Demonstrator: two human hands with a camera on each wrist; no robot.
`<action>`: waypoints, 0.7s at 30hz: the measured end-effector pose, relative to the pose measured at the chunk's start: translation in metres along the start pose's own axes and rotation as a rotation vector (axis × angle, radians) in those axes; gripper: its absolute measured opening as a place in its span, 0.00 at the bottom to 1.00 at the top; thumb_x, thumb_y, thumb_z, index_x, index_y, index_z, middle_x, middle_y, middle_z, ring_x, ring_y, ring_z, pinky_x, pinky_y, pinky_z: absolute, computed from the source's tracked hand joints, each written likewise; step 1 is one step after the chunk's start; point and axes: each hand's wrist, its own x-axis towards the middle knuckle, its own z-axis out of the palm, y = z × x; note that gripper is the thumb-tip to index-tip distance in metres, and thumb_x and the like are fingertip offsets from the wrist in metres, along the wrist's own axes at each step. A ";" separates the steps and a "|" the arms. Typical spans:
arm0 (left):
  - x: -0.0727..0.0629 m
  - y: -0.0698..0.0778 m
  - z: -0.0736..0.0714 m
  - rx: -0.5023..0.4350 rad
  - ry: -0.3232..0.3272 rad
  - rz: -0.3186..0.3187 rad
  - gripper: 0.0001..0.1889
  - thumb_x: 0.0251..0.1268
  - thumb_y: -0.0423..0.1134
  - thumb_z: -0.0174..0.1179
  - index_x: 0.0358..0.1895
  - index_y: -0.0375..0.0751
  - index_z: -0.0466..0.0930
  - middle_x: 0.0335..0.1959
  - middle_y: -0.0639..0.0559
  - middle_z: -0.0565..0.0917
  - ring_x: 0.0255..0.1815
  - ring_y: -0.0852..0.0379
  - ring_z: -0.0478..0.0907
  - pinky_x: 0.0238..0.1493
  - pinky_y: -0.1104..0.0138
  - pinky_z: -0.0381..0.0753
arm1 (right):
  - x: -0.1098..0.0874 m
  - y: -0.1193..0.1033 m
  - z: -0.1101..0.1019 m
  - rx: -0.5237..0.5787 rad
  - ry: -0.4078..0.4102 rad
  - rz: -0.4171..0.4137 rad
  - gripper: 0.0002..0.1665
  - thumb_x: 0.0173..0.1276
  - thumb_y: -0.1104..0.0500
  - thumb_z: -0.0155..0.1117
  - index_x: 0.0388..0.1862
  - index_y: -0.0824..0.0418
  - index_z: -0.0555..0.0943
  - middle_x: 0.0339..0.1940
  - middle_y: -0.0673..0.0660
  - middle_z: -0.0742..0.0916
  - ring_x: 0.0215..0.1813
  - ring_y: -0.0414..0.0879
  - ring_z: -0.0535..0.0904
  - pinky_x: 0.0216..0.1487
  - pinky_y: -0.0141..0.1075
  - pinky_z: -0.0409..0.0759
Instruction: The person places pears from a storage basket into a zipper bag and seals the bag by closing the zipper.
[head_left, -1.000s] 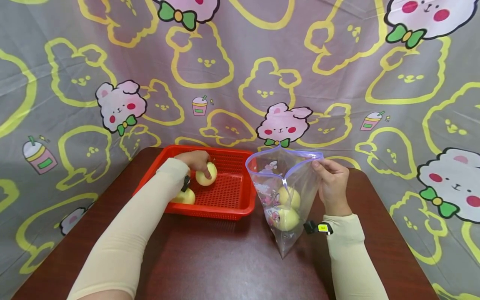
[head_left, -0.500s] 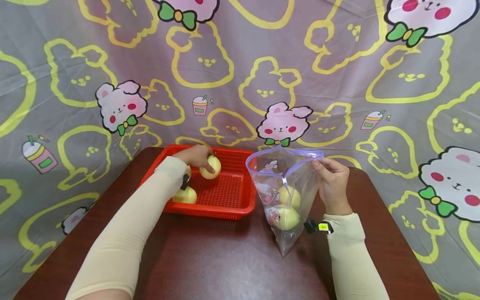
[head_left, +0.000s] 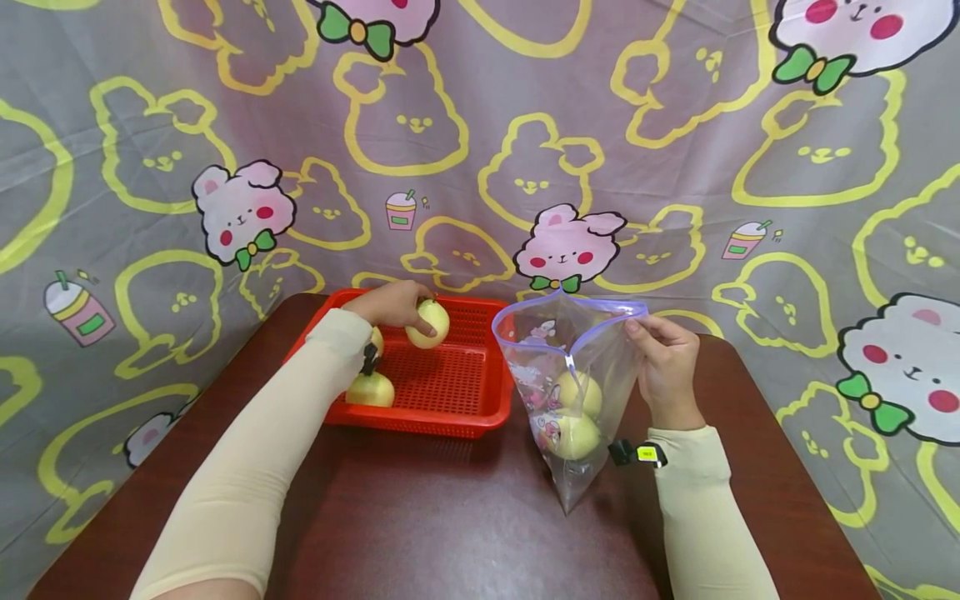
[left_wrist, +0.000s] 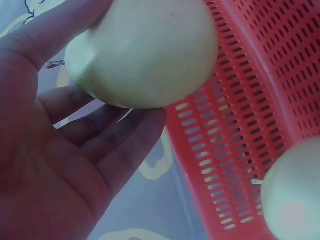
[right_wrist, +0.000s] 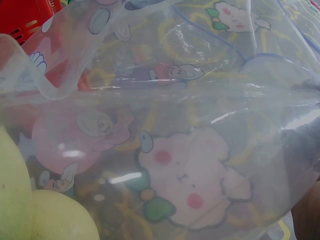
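My left hand (head_left: 386, 305) grips a pale yellow pear (head_left: 432, 323) over the back of the red basket (head_left: 491, 421). In the left wrist view thumb and fingers span this pear (left_wrist: 145, 55), its stem toward the palm. Two more pears (head_left: 371, 390) lie at the basket's left side, partly behind my wrist. On the right, my right hand (head_left: 667, 362) pinches the purple-rimmed edge of a clear zip bag (head_left: 536, 379), whose mouth gapes open. Two pears (head_left: 574, 437) sit one above the other inside it. The right wrist view shows mostly printed bag film (right_wrist: 185, 110).
The basket and bag are on a dark brown table (head_left: 435, 517). A grey curtain (head_left: 480, 200) with cartoon prints hangs right behind and along both sides. Close to the basket's right wall is the bag's left rim.
My left hand has lifted the pear up from the basket floor and carried it a little back and to the right. The right hand and bag have hardly moved.
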 end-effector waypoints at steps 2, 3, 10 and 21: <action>0.000 0.003 -0.002 0.000 0.009 0.002 0.43 0.47 0.53 0.76 0.66 0.36 0.71 0.58 0.44 0.78 0.53 0.49 0.75 0.52 0.57 0.74 | 0.000 0.000 0.000 -0.001 0.000 -0.001 0.06 0.56 0.76 0.70 0.32 0.80 0.84 0.26 0.63 0.87 0.27 0.43 0.82 0.30 0.30 0.78; -0.001 0.005 -0.003 -0.002 0.012 0.003 0.43 0.47 0.54 0.76 0.66 0.37 0.72 0.57 0.45 0.78 0.52 0.50 0.75 0.51 0.58 0.74 | 0.000 0.000 0.000 -0.002 0.000 -0.002 0.05 0.56 0.76 0.70 0.32 0.80 0.84 0.26 0.63 0.87 0.27 0.43 0.82 0.29 0.30 0.78; -0.006 0.018 -0.012 -0.058 0.071 0.035 0.44 0.46 0.54 0.76 0.66 0.37 0.71 0.52 0.47 0.80 0.50 0.51 0.75 0.49 0.58 0.75 | -0.001 -0.002 0.002 0.008 -0.009 -0.004 0.05 0.57 0.78 0.68 0.32 0.81 0.83 0.26 0.63 0.87 0.27 0.44 0.82 0.30 0.30 0.78; -0.019 0.048 -0.027 -0.112 0.234 0.143 0.39 0.46 0.51 0.77 0.62 0.37 0.76 0.52 0.47 0.81 0.49 0.52 0.76 0.48 0.60 0.75 | -0.001 -0.002 0.001 -0.016 -0.025 -0.015 0.05 0.58 0.78 0.67 0.32 0.83 0.82 0.27 0.64 0.87 0.30 0.46 0.83 0.32 0.32 0.80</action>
